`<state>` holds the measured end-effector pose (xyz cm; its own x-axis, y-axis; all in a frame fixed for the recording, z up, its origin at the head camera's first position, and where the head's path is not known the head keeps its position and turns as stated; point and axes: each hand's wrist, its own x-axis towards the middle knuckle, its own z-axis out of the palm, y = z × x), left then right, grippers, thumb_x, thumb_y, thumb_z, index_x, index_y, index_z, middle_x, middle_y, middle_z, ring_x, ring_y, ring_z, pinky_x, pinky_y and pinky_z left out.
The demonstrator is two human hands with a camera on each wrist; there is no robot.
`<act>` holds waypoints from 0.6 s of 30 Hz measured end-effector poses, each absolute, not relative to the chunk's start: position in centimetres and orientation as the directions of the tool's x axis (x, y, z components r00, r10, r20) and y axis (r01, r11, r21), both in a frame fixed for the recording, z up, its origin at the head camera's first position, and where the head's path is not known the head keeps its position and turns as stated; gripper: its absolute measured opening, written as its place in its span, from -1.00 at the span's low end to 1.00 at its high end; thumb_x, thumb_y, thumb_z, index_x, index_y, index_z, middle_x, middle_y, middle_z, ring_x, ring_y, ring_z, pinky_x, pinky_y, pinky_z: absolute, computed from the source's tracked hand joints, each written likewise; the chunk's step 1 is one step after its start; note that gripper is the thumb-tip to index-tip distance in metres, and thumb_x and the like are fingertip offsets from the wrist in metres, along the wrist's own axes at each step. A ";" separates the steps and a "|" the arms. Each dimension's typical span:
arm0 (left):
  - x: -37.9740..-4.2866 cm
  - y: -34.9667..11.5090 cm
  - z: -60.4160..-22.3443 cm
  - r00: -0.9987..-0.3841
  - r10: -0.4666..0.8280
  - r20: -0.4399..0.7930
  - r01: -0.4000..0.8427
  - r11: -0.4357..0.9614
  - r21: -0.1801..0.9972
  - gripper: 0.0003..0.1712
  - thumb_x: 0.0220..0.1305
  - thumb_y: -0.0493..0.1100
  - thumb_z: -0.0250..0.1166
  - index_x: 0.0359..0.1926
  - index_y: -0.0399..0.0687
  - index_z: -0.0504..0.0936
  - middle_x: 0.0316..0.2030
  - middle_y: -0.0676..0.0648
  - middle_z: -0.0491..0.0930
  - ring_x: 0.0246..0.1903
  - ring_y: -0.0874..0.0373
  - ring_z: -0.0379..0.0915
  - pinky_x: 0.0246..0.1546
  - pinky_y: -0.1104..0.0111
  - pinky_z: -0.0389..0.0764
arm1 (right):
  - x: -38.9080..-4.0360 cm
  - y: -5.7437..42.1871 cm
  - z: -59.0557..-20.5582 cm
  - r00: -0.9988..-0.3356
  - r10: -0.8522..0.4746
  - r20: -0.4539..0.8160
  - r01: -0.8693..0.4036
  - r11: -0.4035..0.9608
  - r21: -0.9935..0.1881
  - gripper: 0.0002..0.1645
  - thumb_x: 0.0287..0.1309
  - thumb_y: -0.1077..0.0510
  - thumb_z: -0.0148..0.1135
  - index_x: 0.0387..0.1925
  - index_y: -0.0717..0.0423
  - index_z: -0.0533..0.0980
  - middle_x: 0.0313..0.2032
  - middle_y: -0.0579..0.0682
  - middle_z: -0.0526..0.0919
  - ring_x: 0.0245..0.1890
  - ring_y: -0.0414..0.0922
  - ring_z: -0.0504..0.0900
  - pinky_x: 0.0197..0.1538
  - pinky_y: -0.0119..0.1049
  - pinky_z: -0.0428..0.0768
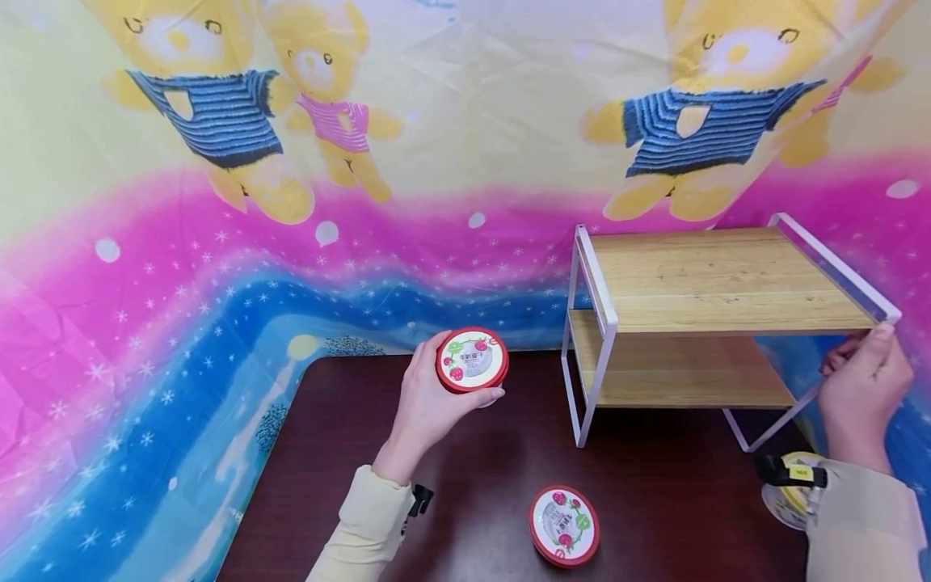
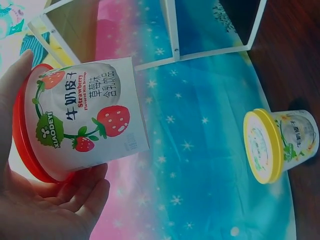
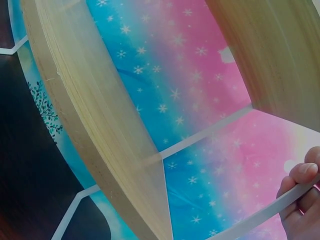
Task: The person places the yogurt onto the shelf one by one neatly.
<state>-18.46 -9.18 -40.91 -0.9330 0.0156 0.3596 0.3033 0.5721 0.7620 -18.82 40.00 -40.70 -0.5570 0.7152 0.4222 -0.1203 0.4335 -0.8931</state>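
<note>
In the head view my left hand grips a white tub with a red lid, raised over the table. Strawberries and the word "Strawberry" show on the tub's side in the left wrist view. My right hand pinches the white metal frame of a two-tier wooden shelf at its front right upper corner. In the right wrist view the fingers curl round that frame bar. A second red-lidded tub stands on the table near the front.
A yellow-lidded tub stands on the dark table at the right, partly hidden by the right wrist. Behind the table hangs a bear-patterned cloth. The shelf's lower board lies under the top one.
</note>
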 end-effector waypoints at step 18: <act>-17.6 -6.8 -40.4 -0.937 0.055 0.345 0.317 0.550 0.773 0.15 -0.39 0.45 0.46 0.27 0.22 0.23 0.01 0.23 0.32 -0.02 0.29 0.26 -0.33 0.32 0.59 | -18.7 39.5 -40.3 -0.559 0.714 0.421 -0.127 0.428 -0.895 -0.49 0.45 -0.05 -0.35 -0.56 0.10 0.30 -0.64 -0.03 0.29 -0.68 -0.24 0.25 -0.56 -0.55 0.25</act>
